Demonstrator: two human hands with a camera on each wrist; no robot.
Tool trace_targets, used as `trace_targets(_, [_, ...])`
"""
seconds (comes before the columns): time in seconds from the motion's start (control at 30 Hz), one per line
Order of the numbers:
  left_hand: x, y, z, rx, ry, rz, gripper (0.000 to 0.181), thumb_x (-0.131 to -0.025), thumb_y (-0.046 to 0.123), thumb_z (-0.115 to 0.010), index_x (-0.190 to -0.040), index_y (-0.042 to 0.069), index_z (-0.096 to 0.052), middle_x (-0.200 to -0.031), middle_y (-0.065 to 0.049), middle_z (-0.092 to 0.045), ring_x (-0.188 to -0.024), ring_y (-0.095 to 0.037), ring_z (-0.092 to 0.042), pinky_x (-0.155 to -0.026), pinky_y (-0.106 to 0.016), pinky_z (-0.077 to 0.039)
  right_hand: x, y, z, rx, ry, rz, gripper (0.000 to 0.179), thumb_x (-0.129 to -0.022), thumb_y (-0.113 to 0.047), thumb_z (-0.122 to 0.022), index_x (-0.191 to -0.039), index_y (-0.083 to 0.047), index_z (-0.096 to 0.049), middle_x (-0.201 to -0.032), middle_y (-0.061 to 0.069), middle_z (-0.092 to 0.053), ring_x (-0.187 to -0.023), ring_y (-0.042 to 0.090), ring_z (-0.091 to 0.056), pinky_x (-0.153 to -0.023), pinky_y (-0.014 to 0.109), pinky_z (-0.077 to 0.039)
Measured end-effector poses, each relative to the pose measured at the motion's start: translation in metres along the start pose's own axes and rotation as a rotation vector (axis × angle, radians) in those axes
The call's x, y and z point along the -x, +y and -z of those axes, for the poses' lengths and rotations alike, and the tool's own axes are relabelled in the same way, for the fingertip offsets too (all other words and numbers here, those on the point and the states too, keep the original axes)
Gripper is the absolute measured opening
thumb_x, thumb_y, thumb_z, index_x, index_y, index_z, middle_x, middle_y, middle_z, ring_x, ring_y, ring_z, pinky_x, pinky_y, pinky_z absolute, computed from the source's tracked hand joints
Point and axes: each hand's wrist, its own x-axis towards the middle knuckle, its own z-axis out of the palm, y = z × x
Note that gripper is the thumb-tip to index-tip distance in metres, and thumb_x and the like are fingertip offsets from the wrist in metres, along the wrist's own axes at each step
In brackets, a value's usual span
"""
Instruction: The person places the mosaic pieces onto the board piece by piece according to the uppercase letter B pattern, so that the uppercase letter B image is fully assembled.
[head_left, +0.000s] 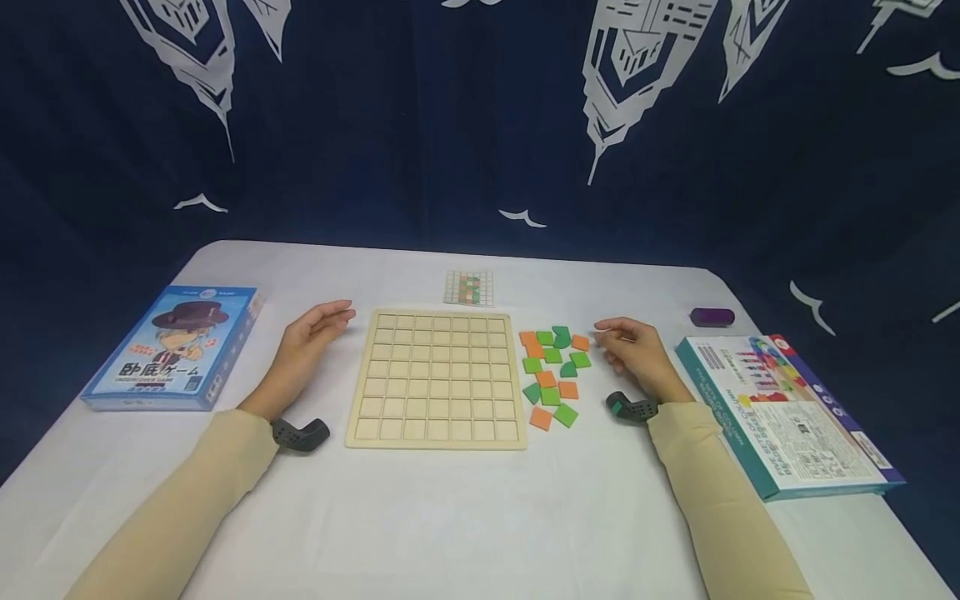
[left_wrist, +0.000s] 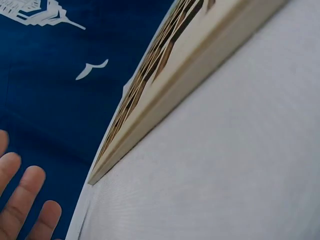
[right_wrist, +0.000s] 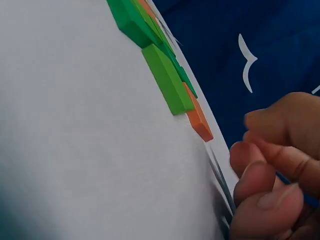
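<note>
My left hand (head_left: pixel 303 350) rests beside the left edge of a pale wooden grid board (head_left: pixel 435 379), fingers loosely extended and nothing in them. In the left wrist view its fingers (left_wrist: pixel 30 182) are spread apart from the board's edge. A loose cluster of small pieces lies right of the board: orange square tiles (head_left: pixel 567 389), light green square tiles (head_left: pixel 551 396) and darker green pieces with a curved side (head_left: pixel 568 369). My right hand (head_left: pixel 637 354) lies just right of these, loosely curled and holding nothing. Its fingertips come close to an orange tile (right_wrist: pixel 199 120).
A small card (head_left: pixel 487 287) with a coloured grid pattern lies behind the board. At left sits a blue game box (head_left: pixel 172 346); at right, a white and teal box (head_left: pixel 787 417) and a purple oblong object (head_left: pixel 712 317). A dark blue curtain (head_left: pixel 420 125) hangs behind the white-covered table (head_left: pixel 450 525).
</note>
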Motion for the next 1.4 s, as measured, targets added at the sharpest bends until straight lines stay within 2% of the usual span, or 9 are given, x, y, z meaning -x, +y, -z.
trace_targets(0.13, [0.0003,-0.0054,0.0007,-0.187,-0.039,-0.017,0.046,-0.110,0.019,-0.061,-0.154,0.006,-0.057,-0.158,-0.018,-0.058,-0.155,-0.039,-0.041,-0.129,-0.062,-0.029,0.0002,0.0004,0.0005,0.137,-0.016,-0.017,0.038,-0.103,-0.007,-0.067,-0.138,0.009,-0.064,-0.095,0.004,-0.062,-0.059,0.007,-0.050,-0.050,0.021,-0.044])
trace_targets(0.27, [0.0002,-0.0078,0.0018,-0.331,-0.106,-0.009,0.052,-0.107,0.021,-0.066,-0.157,0.009,-0.056,-0.163,-0.018,-0.052,-0.158,-0.044,-0.035,-0.129,-0.067,-0.023,0.0017,-0.0010,-0.0001,0.223,-0.035,-0.050,0.039,-0.102,-0.010,-0.070,-0.138,0.005,-0.067,-0.098,0.007,-0.064,-0.061,0.011,-0.050,-0.053,0.023,-0.043])
trace_targets(0.43, [0.0020,-0.0080,0.0015,-0.451,-0.196,-0.020,0.063,-0.101,0.024,-0.071,-0.160,0.009,-0.052,-0.167,-0.023,-0.045,-0.161,-0.048,-0.025,-0.129,-0.071,-0.007,0.0008,-0.0016,-0.0008,0.244,-0.060,-0.060,0.041,-0.101,-0.010,-0.075,-0.138,0.005,-0.068,-0.098,0.007,-0.062,-0.062,0.011,-0.049,-0.054,0.023,-0.042])
trace_targets(0.5, [0.0030,-0.0076,0.0012,-0.484,-0.220,-0.033,0.066,-0.099,0.026,-0.073,-0.160,0.008,-0.052,-0.167,-0.025,-0.044,-0.161,-0.049,-0.023,-0.129,-0.070,-0.005,0.0002,-0.0016,-0.0009,0.246,-0.067,-0.053,0.041,-0.100,-0.009,-0.075,-0.138,0.006,-0.068,-0.098,0.007,-0.061,-0.061,0.010,-0.048,-0.053,0.022,-0.041])
trace_targets(0.83, [0.0059,-0.0043,-0.0018,-0.569,-0.267,-0.082,0.069,-0.094,0.028,-0.076,-0.157,0.007,-0.055,-0.165,-0.020,-0.048,-0.161,-0.048,-0.022,-0.128,-0.069,-0.007,-0.0020,-0.0036,-0.0039,0.319,-0.048,-0.038,0.039,-0.098,-0.013,-0.077,-0.133,0.004,-0.072,-0.093,0.005,-0.060,-0.061,0.011,-0.048,-0.049,0.022,-0.042])
trace_targets(1.1, [0.0052,-0.0070,-0.0013,-0.578,-0.282,-0.063,0.072,-0.094,0.028,-0.076,-0.159,0.008,-0.053,-0.168,-0.018,-0.045,-0.163,-0.047,-0.018,-0.129,-0.071,-0.007,-0.0017,-0.0030,-0.0061,0.338,-0.024,-0.005,0.038,-0.099,-0.017,-0.077,-0.130,0.003,-0.073,-0.094,0.007,-0.061,-0.061,0.013,-0.049,-0.049,0.023,-0.042])
trace_targets(1.27, [0.0051,-0.0076,-0.0004,-0.584,-0.286,-0.062,0.072,-0.095,0.027,-0.076,-0.160,0.008,-0.052,-0.169,-0.018,-0.044,-0.163,-0.046,-0.019,-0.129,-0.072,-0.010,-0.0018,-0.0029,-0.0061,0.316,-0.016,-0.010,0.038,-0.100,-0.019,-0.076,-0.131,0.004,-0.072,-0.098,0.009,-0.063,-0.064,0.013,-0.052,-0.052,0.022,-0.046])
trace_targets(1.4, [0.0051,-0.0068,-0.0010,-0.590,-0.279,-0.060,0.074,-0.095,0.029,-0.075,-0.161,0.006,-0.051,-0.169,-0.019,-0.043,-0.163,-0.046,-0.020,-0.129,-0.071,-0.011,-0.0019,-0.0040,-0.0051,0.295,-0.026,0.003,0.037,-0.102,-0.016,-0.073,-0.132,0.005,-0.070,-0.108,0.017,-0.067,-0.064,0.013,-0.055,-0.055,0.021,-0.051])
